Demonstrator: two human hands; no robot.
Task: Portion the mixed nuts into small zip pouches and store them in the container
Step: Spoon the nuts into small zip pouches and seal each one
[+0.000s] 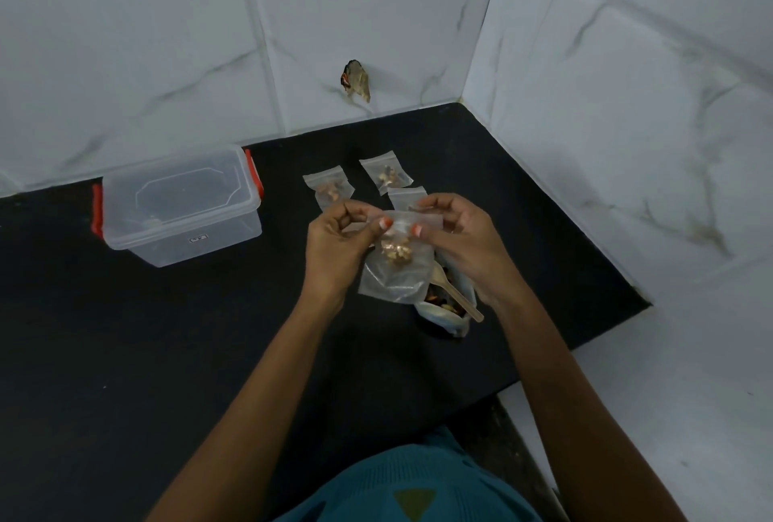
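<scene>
Head view: your left hand (339,241) and right hand (460,232) pinch the small clear nut-filled zip pouch (397,266), light, limp, slippery, so grip its stiffer seal.

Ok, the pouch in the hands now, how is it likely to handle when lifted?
Probably floppy: the pouch hangs creased and sagging below the left hand and right hand pinching its top edge. Likely light, since only a small clump of nuts sits inside. Its glossy film may be slippery.
</scene>
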